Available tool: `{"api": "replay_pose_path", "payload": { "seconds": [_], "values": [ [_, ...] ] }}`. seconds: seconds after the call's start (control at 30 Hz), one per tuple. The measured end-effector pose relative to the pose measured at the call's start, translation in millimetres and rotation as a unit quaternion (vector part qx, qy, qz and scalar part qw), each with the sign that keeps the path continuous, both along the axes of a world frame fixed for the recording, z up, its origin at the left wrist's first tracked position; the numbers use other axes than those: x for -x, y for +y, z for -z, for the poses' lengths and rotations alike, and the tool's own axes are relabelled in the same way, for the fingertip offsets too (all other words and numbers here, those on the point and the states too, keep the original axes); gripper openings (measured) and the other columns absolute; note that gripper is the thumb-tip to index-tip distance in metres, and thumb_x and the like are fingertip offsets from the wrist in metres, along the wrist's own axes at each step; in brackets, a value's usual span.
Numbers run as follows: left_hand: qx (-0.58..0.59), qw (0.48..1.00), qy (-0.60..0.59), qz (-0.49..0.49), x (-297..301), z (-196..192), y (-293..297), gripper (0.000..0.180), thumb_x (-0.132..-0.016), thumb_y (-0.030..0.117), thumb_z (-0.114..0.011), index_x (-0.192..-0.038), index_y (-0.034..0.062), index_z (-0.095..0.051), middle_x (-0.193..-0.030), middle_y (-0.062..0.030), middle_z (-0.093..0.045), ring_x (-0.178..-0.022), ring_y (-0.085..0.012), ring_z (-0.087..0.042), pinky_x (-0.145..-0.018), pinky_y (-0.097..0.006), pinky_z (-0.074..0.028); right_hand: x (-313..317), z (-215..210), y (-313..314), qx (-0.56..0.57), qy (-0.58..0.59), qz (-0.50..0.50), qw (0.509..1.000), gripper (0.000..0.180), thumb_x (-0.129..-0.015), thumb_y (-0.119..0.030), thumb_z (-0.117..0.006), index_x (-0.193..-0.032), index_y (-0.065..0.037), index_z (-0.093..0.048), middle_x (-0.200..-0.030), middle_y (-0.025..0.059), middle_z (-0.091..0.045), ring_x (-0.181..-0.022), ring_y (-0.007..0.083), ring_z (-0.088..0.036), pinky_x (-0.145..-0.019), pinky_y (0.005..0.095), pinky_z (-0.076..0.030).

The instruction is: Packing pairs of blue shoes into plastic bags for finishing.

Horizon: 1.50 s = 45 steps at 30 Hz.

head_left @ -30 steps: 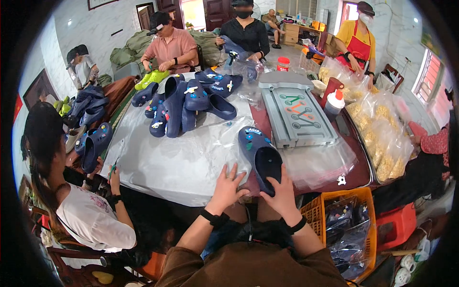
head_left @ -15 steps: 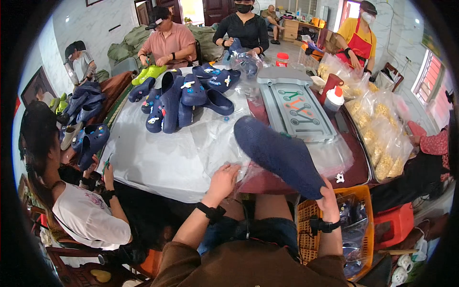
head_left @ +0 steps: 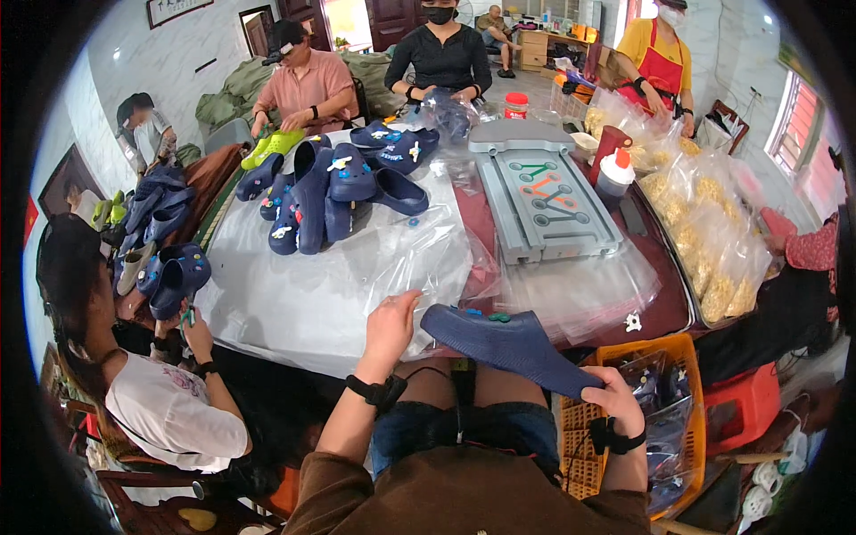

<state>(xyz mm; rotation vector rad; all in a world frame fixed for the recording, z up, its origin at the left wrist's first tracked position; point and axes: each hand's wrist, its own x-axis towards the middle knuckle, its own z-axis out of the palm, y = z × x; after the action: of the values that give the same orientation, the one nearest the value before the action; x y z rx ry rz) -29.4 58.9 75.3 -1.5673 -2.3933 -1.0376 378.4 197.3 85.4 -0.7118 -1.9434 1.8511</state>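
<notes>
My right hand (head_left: 617, 398) grips a navy clog (head_left: 513, 343) by its heel end, in front of the table edge. The clog lies tilted with its sole toward me, and a few small coloured charms show along its upper edge. My left hand (head_left: 391, 328) is closed, its fingertips pinching the edge of a clear plastic bag (head_left: 437, 260) spread over the white table covering. The clog's toe is close to my left wrist. Farther off on the table sits a pile of navy clogs (head_left: 343, 183) with charms.
A grey folding plastic piece (head_left: 544, 192) lies on clear bags at right, near a glue-like bottle (head_left: 615, 178). Bags of yellow pieces (head_left: 709, 232) fill a tray. An orange basket (head_left: 694, 419) holds bagged clogs. A co-worker (head_left: 165, 392) sits at left; others work across the table.
The clog has come lower and nearer to me, and its charms now show. My left hand has lifted slightly and moved left, fingers pinched on the plastic.
</notes>
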Motion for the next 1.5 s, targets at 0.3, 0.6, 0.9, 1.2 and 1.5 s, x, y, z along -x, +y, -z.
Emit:
{"api": "replay_pose_path", "payload": {
  "seconds": [0.3,0.6,0.9,1.2,1.5],
  "values": [
    [-0.107,0.987,0.116,0.042,-11.3,-31.2,2.6,0.031,-0.09,0.0,-0.063,-0.12,0.0062,-0.067,-0.101,-0.0149,-0.073,-0.096,-0.0342,-0.069,-0.082,-0.044,-0.055,0.5,-6.8,-22.4,0.116,0.08,0.094,0.986,0.049,-0.092,-0.024,-0.073,-0.126,0.01,-0.063,-0.111,0.0076,-0.071,-0.098,0.0129,-0.064,-0.09,0.0288,-0.051],
    [-0.128,0.976,0.173,0.042,-7.3,-17.9,5.4,0.04,-0.083,-0.002,-0.06,-0.121,0.0091,-0.065,-0.12,-0.0124,-0.07,-0.091,-0.0314,-0.069,-0.077,-0.042,-0.056,21.6,-4.7,-25.3,0.28,0.195,0.027,0.94,0.049,-0.106,-0.027,-0.05,-0.138,0.01,-0.052,-0.131,0.0158,-0.065,-0.111,0.0234,-0.067,-0.096,0.0374,-0.053],
    [0.055,0.983,0.166,0.061,-2.7,11.8,15.1,0.043,-0.077,0.002,-0.069,-0.119,0.0086,-0.067,-0.145,-0.0056,-0.056,-0.105,-0.0324,-0.059,-0.087,-0.041,-0.056,0.4,-8.1,-16.8,0.149,0.069,0.059,0.985,0.047,-0.106,-0.025,-0.05,-0.138,0.01,-0.053,-0.132,0.013,-0.065,-0.113,0.0202,-0.065,-0.097,0.0331,-0.051],
    [-0.039,0.985,0.138,0.1,-12.9,29.7,26.0,0.047,-0.074,0.011,-0.076,-0.119,0.0034,-0.067,-0.15,-0.0131,-0.051,-0.109,-0.0395,-0.056,-0.092,-0.045,-0.051,9.3,4.7,-26.9,0.148,0.116,0.036,0.981,0.041,-0.104,-0.018,-0.053,-0.134,0.01,-0.057,-0.13,0.0128,-0.066,-0.114,0.0205,-0.065,-0.1,0.0337,-0.049],
    [-0.05,0.997,0.005,0.059,-5.6,29.6,15.3,0.055,-0.078,0.001,-0.071,-0.132,0.0102,-0.062,-0.15,-0.011,-0.054,-0.112,-0.0393,-0.056,-0.095,-0.044,-0.051,19.2,-36.2,-41.3,0.049,0.022,0.048,0.997,0.038,-0.096,-0.016,-0.067,-0.126,0.007,-0.063,-0.116,0.007,-0.07,-0.1,0.0129,-0.063,-0.09,0.0289,-0.05]
  ]
}}
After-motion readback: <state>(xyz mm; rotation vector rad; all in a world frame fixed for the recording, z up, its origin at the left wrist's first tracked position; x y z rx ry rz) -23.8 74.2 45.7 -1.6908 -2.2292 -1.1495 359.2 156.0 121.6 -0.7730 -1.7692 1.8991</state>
